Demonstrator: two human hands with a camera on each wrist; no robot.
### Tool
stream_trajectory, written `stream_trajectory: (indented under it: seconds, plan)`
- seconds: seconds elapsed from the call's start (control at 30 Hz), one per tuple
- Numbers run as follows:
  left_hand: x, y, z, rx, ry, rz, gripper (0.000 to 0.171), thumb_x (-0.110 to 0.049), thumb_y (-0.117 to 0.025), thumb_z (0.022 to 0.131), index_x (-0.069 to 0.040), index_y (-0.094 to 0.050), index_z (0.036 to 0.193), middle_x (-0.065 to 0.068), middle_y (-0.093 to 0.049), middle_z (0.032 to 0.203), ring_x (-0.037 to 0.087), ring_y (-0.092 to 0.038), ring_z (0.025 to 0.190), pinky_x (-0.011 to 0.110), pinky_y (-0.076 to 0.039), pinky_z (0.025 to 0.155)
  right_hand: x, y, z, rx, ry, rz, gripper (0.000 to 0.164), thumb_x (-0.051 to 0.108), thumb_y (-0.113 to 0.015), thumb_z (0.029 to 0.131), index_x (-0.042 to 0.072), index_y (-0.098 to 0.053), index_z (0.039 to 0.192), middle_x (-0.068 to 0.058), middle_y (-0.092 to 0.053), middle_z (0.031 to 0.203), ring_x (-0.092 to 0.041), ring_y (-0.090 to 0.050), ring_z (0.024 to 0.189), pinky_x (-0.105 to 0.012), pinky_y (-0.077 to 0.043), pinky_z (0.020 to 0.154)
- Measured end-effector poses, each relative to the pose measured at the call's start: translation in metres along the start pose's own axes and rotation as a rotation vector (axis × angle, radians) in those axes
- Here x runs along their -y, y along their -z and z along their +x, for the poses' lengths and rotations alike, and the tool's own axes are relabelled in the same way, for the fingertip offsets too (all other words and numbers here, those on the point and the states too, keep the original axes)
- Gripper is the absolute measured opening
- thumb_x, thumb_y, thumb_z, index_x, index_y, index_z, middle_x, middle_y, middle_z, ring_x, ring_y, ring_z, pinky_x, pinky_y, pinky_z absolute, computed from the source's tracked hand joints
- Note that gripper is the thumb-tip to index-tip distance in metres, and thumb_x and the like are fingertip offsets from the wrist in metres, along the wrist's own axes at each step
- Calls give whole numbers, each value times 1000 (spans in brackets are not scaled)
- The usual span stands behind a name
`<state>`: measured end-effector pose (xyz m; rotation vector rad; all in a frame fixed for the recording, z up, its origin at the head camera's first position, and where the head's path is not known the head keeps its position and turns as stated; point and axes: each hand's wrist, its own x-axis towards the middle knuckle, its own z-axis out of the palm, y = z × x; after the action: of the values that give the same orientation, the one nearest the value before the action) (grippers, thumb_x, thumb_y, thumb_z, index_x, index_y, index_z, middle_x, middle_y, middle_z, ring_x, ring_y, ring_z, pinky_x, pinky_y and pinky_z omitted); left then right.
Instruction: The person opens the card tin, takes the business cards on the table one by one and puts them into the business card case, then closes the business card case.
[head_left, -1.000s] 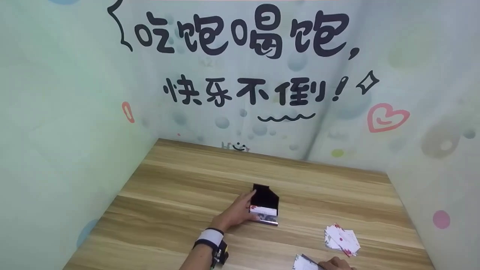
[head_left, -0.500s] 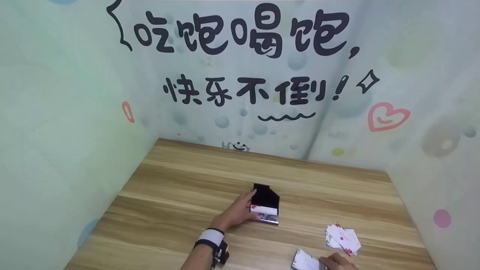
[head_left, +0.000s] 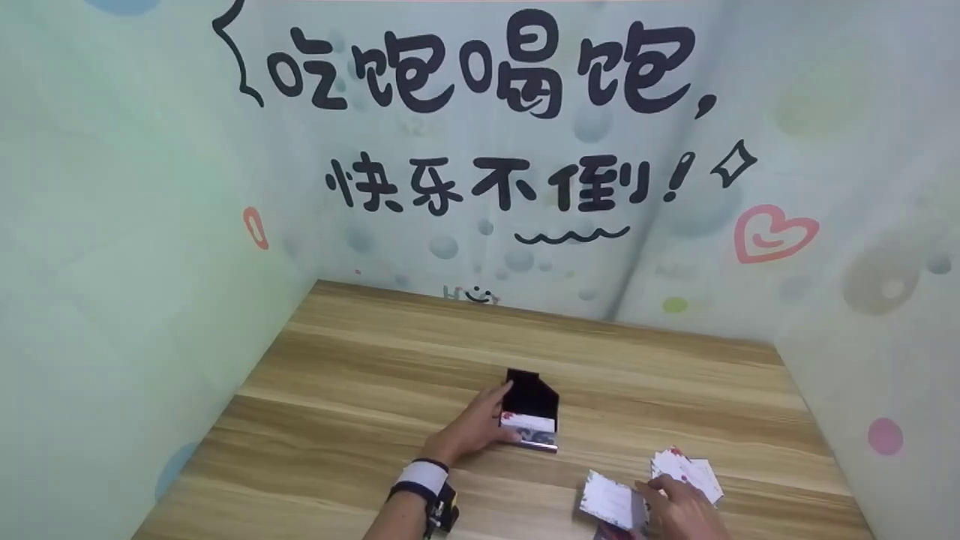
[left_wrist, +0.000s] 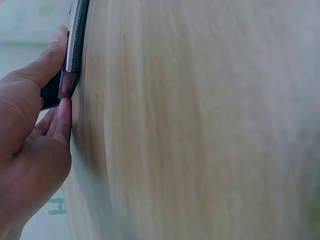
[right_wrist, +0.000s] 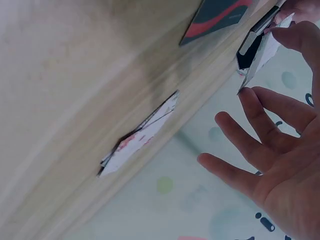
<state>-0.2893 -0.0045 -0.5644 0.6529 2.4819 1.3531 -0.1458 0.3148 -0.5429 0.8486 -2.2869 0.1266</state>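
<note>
My left hand (head_left: 469,431) grips the left edge of a black card case (head_left: 530,397), thumb at the front and fingers at its side. The case lies on the table with its flap raised, and a white card (head_left: 536,422) with red flowers shows inside. In the left wrist view, thumb and fingers hold the case's edge (left_wrist: 75,50). My right hand (head_left: 679,506) pinches a white business card (head_left: 611,499) with a leafy border between thumb and fingertip, lifted off the table. The right wrist view shows this card (right_wrist: 267,52) edge-on, in front of the case.
A loose pile of white and red flowered cards (head_left: 705,476) lies just behind my right hand. Below the held card, a dark card with a red stripe (right_wrist: 220,20) rests on the wooden table (head_left: 360,360). Printed cloth walls (head_left: 525,262) enclose the back and sides.
My right hand has raised the white card and brought it forward, away from the near edge, uncovering a dark card beneath. My left hand and the case stay in place.
</note>
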Motion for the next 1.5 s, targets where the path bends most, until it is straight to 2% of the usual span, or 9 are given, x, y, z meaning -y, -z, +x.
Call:
stream_trajectory:
  seconds: [0.2,0.33,0.47,0.6,0.77,1.0,1.07,1.3,1.5]
  plan:
    - [3,-2,-1,-1,22,11,94,-26,-76,72,-16,-21,147,22,-17,150,36,-17,139,49,-19,114,7,0,19,42,-42,-14,62,36,-85,36,8,-69,89,-2,-58,80,-14,-55,65,-32,-48,55]
    - [1,-3,-1,-10,29,12,94,-27,-77,71,-16,-21,147,22,-16,151,37,-15,139,50,-18,114,10,-3,30,52,-93,12,61,32,-84,38,5,-69,91,-2,-59,83,-13,-54,65,-32,-48,57]
    - [-2,-1,0,-12,52,6,95,-27,-77,71,-19,-21,147,22,-13,152,37,-10,140,52,-15,114,12,-9,38,105,-145,37,60,26,-83,42,1,-68,94,-5,-59,86,-17,-57,70,-45,-52,67]
    - [-4,-1,1,-9,64,-6,95,-28,-76,71,-20,-21,147,21,-11,152,35,-14,140,49,-17,114,13,-16,44,137,-172,57,59,23,-82,46,-2,-67,98,-7,-59,88,-22,-61,76,-58,-50,74]
    - [-3,-2,1,-2,53,-8,95,-28,-76,70,-19,-21,147,23,-11,151,37,-16,139,50,-19,114,12,-23,56,156,-195,58,57,25,-81,51,0,-67,101,-8,-61,90,-23,-62,78,-55,-50,79]
    - [0,-3,1,-19,11,-45,94,-24,-76,71,-14,-22,146,23,-18,150,38,-19,138,48,-20,114,7,-35,82,93,-85,42,56,25,-80,50,1,-66,99,-7,-59,87,-21,-60,73,-50,-52,74]
    - [0,-2,1,-22,5,-40,94,-25,-76,71,-14,-22,146,24,-17,150,38,-16,139,49,-18,114,5,-37,91,112,-80,43,58,26,-81,50,1,-66,101,-7,-59,88,-22,-60,75,-51,-52,75]
    - [-1,-2,0,-11,7,-109,95,-19,-77,71,-12,-20,147,26,-13,149,33,-41,128,41,-35,108,0,-43,117,182,-83,84,64,35,-85,52,4,-64,104,-9,-60,92,-25,-61,82,-53,-49,82]
    - [-3,0,0,-15,-2,-80,95,-21,-77,70,-10,-20,146,25,-17,149,34,-39,129,42,-31,110,-3,-52,132,210,-76,56,60,31,-82,54,3,-64,105,-8,-59,91,-22,-60,78,-46,-50,80]
